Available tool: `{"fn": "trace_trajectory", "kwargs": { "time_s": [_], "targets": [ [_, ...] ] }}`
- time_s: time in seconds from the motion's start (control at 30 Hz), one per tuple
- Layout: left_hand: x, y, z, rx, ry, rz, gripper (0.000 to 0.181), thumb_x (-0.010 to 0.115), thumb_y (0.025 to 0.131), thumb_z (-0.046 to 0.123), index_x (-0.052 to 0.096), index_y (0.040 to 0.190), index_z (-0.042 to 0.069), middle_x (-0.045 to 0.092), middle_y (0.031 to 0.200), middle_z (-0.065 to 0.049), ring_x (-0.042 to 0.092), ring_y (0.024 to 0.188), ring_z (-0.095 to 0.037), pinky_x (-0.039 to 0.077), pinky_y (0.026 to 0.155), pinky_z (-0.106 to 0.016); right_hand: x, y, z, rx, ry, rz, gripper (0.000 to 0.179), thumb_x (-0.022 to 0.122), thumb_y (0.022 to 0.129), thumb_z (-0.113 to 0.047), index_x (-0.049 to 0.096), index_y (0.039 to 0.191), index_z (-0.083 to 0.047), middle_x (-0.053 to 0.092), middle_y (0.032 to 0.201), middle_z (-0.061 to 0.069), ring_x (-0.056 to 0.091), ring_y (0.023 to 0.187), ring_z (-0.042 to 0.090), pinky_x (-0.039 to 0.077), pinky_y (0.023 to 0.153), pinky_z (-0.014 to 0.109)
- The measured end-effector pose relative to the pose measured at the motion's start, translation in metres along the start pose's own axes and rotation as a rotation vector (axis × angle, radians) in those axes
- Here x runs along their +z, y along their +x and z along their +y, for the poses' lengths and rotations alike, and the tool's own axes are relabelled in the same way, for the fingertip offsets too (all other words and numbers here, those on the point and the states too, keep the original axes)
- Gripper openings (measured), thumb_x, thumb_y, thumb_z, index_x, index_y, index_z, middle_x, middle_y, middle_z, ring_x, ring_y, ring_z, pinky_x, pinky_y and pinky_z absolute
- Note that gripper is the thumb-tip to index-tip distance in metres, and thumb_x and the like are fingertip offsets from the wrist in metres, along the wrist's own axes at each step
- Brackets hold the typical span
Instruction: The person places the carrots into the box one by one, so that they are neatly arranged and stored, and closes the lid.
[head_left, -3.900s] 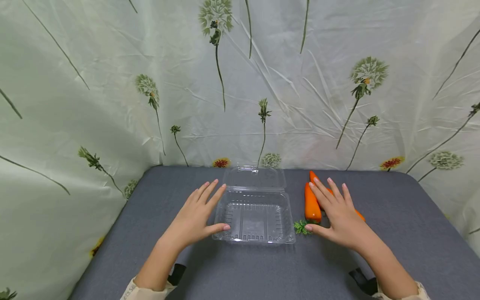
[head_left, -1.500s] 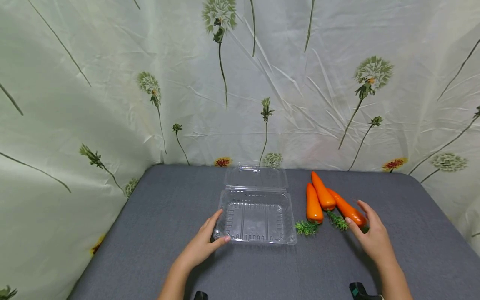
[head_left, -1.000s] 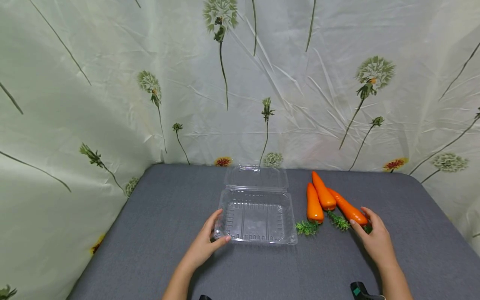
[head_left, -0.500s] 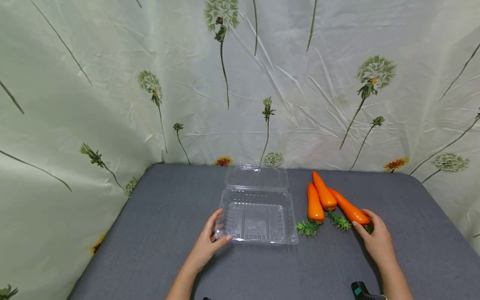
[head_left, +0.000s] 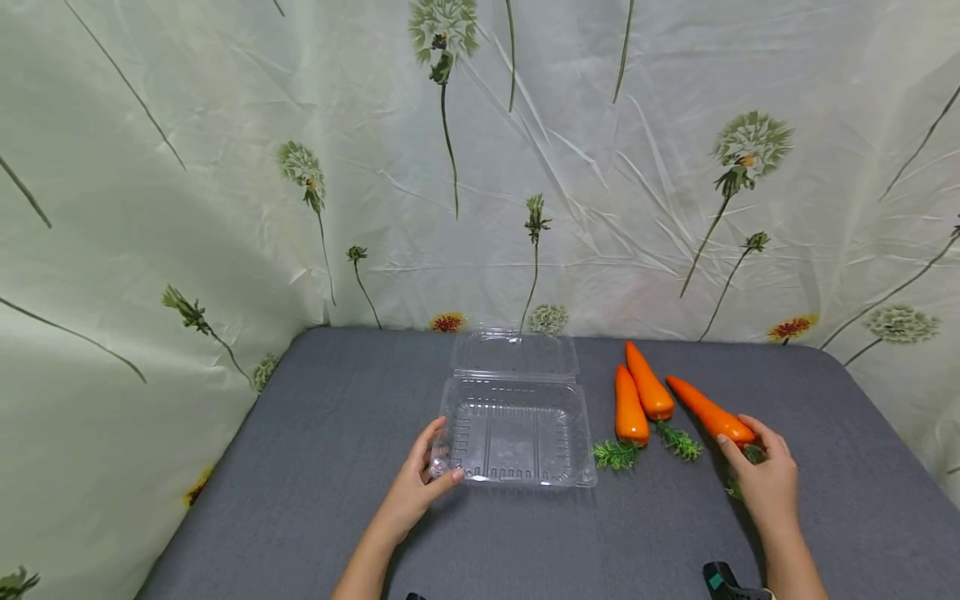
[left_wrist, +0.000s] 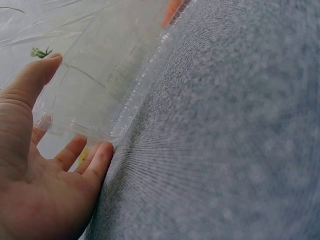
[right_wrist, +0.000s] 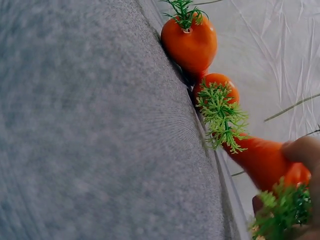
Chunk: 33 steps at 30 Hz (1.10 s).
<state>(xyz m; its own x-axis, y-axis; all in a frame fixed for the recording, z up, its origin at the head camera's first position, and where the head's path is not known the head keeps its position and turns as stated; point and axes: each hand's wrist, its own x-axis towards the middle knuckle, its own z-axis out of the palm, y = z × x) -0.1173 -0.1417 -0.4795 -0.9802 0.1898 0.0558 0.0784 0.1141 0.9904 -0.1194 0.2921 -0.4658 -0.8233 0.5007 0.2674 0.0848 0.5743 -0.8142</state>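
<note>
In the head view, a person works at a table spread with grey cloth point(head_left: 525, 542), before a pale curtain point(head_left: 367, 125) printed with dandelions. The left hand point(head_left: 411, 487) touches the near-left corner of a clear plastic clamshell container point(head_left: 512, 446), fingers along the side wall and thumb spread toward the front rim. The container's hinged lid point(head_left: 514, 354) lies folded back toward the curtain. To its right are three glossy orange carrots, narrow ends pointing away from the person. The left carrot point(head_left: 631, 408) and middle carrot point(head_left: 649, 383) lie close together, their green fronds point(head_left: 617, 455) on the cloth. The right hand point(head_left: 772, 479) pinches the thick end of the right-hand carrot point(head_left: 705, 408), thumb on one side and fingers on the other; its tip slants toward the middle carrot, a narrow gap between. A black device point(head_left: 727, 582) sits by the right wrist.

In the left wrist view, the left hand's thumb stands well apart from gently bent fingers, which meet the container's edge; whether the thumb presses on the plastic cannot be told. Part of an orange carrot shows beyond the container.

In the right wrist view, the right-hand carrot sits nearest the camera in the right hand's grip, partly covered by its leafy top. Whether it is clear of the cloth cannot be told. The other two carrots line up behind it.
</note>
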Motion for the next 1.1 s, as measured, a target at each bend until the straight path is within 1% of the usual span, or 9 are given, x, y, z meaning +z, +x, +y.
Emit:
{"fn": "trace_trajectory", "kwargs": {
  "time_s": [0.13, 0.2, 0.27, 0.47, 0.67, 0.77, 0.93, 1.0, 1.1],
  "targets": [
    [0.0, 0.0, -0.001, 0.001, 0.006, 0.0, 0.077, 0.07, 0.078, 0.017, 0.025, 0.14, 0.02, 0.028, 0.138, -0.018, 0.037, 0.118, -0.034, 0.035, 0.089, -0.044, 0.0, 0.0, -0.004, 0.0, 0.113, 0.077, 0.04, 0.067, 0.081, -0.009, 0.056, 0.118, -0.001, 0.047, 0.104, -0.006, 0.041, 0.087, -0.002, 0.032, 0.072, 0.013],
    [0.0, 0.0, -0.001, 0.003, 0.009, 0.0, 0.077, 0.07, 0.078, 0.017, 0.025, 0.14, 0.02, 0.028, 0.138, -0.018, 0.037, 0.117, -0.035, 0.036, 0.088, -0.044, -0.001, 0.0, -0.005, -0.013, 0.166, 0.102, 0.039, 0.067, 0.08, -0.006, 0.057, 0.117, -0.001, 0.044, 0.101, -0.012, 0.041, 0.087, -0.003, 0.032, 0.072, 0.01],
    [0.0, 0.0, -0.001, 0.002, 0.012, 0.001, 0.078, 0.071, 0.078, 0.018, 0.025, 0.141, 0.022, 0.028, 0.138, -0.018, 0.037, 0.117, -0.035, 0.036, 0.088, -0.043, -0.001, 0.0, -0.006, -0.024, 0.207, 0.114, 0.038, 0.067, 0.08, -0.004, 0.059, 0.116, -0.002, 0.043, 0.101, -0.014, 0.042, 0.088, -0.003, 0.033, 0.073, 0.009],
    [0.0, -0.001, 0.0, -0.011, 0.001, 0.008, 0.079, 0.072, 0.077, 0.019, 0.025, 0.14, 0.026, 0.028, 0.139, -0.015, 0.037, 0.117, -0.034, 0.035, 0.089, -0.045, -0.002, -0.002, -0.012, -0.036, 0.235, 0.097, 0.038, 0.066, 0.08, -0.003, 0.059, 0.117, -0.004, 0.045, 0.102, -0.012, 0.044, 0.09, 0.001, 0.033, 0.076, 0.009],
    [0.0, -0.001, -0.001, -0.012, -0.004, 0.006, 0.078, 0.071, 0.077, 0.019, 0.025, 0.14, 0.027, 0.027, 0.14, -0.016, 0.036, 0.118, -0.034, 0.034, 0.09, -0.047, -0.002, -0.002, -0.021, -0.078, 0.244, 0.071, 0.041, 0.066, 0.08, -0.001, 0.058, 0.119, -0.005, 0.046, 0.105, -0.011, 0.044, 0.093, 0.001, 0.033, 0.078, 0.009],
    [0.0, -0.001, -0.001, -0.014, -0.009, 0.007, 0.079, 0.072, 0.077, 0.019, 0.025, 0.14, 0.027, 0.027, 0.14, -0.016, 0.037, 0.117, -0.034, 0.035, 0.089, -0.045, -0.002, -0.002, -0.026, -0.083, 0.247, 0.048, 0.044, 0.065, 0.081, -0.002, 0.055, 0.123, -0.007, 0.048, 0.109, -0.01, 0.045, 0.095, 0.001, 0.034, 0.076, 0.008],
    [0.001, 0.0, -0.002, -0.019, -0.012, 0.008, 0.079, 0.072, 0.077, 0.018, 0.025, 0.14, 0.026, 0.028, 0.139, -0.016, 0.039, 0.116, -0.034, 0.037, 0.087, -0.043, 0.001, -0.002, -0.034, -0.102, 0.325, 0.004, 0.045, 0.063, 0.082, -0.001, 0.049, 0.125, -0.007, 0.05, 0.114, -0.005, 0.047, 0.101, 0.002, 0.035, 0.075, 0.009],
    [0.001, 0.0, -0.001, -0.016, -0.014, 0.007, 0.078, 0.071, 0.077, 0.018, 0.025, 0.14, 0.026, 0.028, 0.139, -0.016, 0.038, 0.116, -0.035, 0.037, 0.087, -0.043, 0.004, -0.003, -0.04, -0.109, 0.368, -0.013, 0.044, 0.063, 0.082, 0.001, 0.049, 0.122, -0.006, 0.051, 0.112, -0.004, 0.048, 0.102, 0.003, 0.036, 0.075, 0.01],
    [0.0, 0.0, 0.0, -0.018, -0.016, 0.006, 0.078, 0.071, 0.077, 0.017, 0.026, 0.14, 0.027, 0.028, 0.139, -0.015, 0.038, 0.116, -0.034, 0.036, 0.088, -0.044, 0.007, -0.004, -0.052, -0.102, 0.402, -0.043, 0.042, 0.062, 0.081, 0.004, 0.05, 0.12, -0.005, 0.052, 0.11, -0.003, 0.049, 0.1, 0.004, 0.038, 0.071, 0.01]
  ]
}}
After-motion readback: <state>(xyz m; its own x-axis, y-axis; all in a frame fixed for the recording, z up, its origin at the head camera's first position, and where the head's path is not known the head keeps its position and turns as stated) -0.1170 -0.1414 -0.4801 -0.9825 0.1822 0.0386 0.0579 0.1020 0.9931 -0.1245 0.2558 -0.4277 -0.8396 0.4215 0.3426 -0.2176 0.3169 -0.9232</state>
